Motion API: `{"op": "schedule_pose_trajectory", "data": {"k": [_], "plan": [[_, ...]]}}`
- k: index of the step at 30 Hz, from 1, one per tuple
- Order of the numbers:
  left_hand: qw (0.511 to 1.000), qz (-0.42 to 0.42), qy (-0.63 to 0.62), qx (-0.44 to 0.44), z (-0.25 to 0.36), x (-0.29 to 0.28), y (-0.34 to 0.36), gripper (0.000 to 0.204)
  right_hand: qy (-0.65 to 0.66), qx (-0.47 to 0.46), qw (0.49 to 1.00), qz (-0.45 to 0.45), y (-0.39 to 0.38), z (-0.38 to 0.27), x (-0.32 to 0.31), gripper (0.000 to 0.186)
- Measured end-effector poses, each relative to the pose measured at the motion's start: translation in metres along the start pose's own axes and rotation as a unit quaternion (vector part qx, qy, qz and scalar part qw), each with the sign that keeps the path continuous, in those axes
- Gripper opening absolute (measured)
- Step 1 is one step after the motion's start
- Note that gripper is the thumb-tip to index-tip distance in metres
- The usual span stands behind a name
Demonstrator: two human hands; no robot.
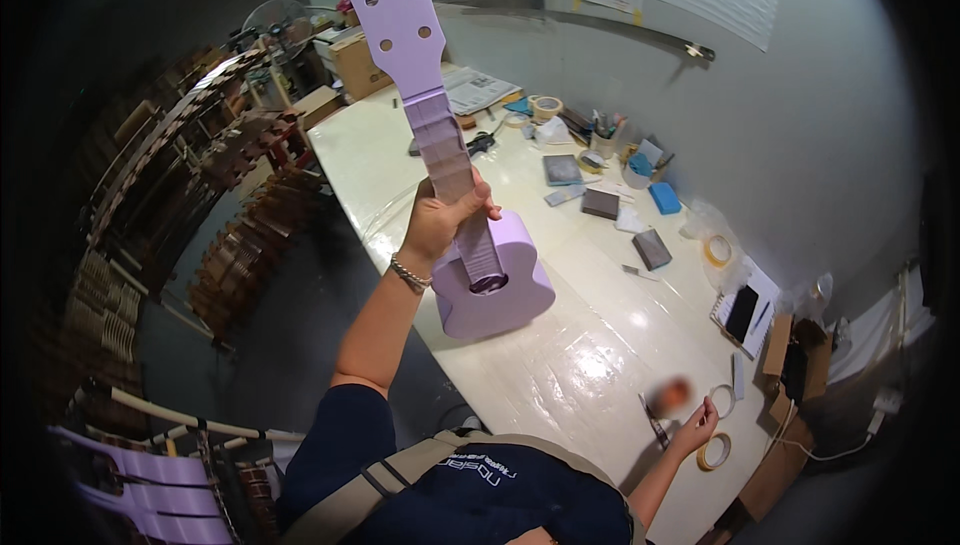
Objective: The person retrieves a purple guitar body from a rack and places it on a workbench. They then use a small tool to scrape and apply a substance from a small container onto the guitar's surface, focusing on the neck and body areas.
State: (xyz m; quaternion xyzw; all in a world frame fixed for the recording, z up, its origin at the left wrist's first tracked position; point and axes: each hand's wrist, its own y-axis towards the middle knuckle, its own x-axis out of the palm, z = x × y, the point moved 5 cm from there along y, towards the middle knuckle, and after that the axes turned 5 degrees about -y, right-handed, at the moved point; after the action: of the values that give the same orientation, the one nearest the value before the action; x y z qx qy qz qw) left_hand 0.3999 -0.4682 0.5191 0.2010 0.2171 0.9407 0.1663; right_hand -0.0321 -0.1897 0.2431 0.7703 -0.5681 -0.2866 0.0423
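My left hand (pixel 450 215) is wrapped around the neck of a lilac ukulele (pixel 500 290), near where it meets the body. The ukulele is raised over the table with its headstock up and away from me; the headstock has peg holes and no pegs. Brownish masking tape (pixel 440 140) covers the fretboard and runs down to the sound hole. At the lower right, my right hand (pixel 695 430) has its fingers closed at the rim of a thin roll of tape (pixel 723 402). A second, yellowish tape roll (pixel 714 452) lies just beside that hand.
Sanding blocks (pixel 600 204), a blue block (pixel 664 198), cups of tools and more tape rolls lie along the wall side of the white table (pixel 590 345). A phone (pixel 741 313) rests on a notebook. Racks of instrument parts (pixel 250 255) stand left; lilac instruments (pixel 165 490) hang lower left.
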Motion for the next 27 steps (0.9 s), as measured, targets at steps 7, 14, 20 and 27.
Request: {"op": "schedule_pose_trajectory", "data": {"k": [7, 14, 20, 27], "plan": [[0.970, 0.195, 0.117, 0.083, 0.055, -0.063, -0.061, 0.013, 0.032, 0.015, 0.997, -0.075, -0.024, -0.009, 0.024, 0.025], [0.933, 0.290, 0.192, 0.092, 0.108, -0.106, -0.138, 0.019, 0.034, 0.000, 0.990, -0.135, -0.041, -0.038, 0.067, 0.030], [0.870, 0.349, 0.296, 0.183, 0.170, -0.110, -0.202, 0.048, 0.097, -0.051, 0.965, -0.239, -0.078, -0.087, 0.132, 0.021], [0.788, 0.425, 0.359, 0.263, 0.210, -0.112, -0.287, 0.035, 0.174, -0.110, 0.905, -0.373, -0.128, -0.142, 0.167, 0.021]]}}
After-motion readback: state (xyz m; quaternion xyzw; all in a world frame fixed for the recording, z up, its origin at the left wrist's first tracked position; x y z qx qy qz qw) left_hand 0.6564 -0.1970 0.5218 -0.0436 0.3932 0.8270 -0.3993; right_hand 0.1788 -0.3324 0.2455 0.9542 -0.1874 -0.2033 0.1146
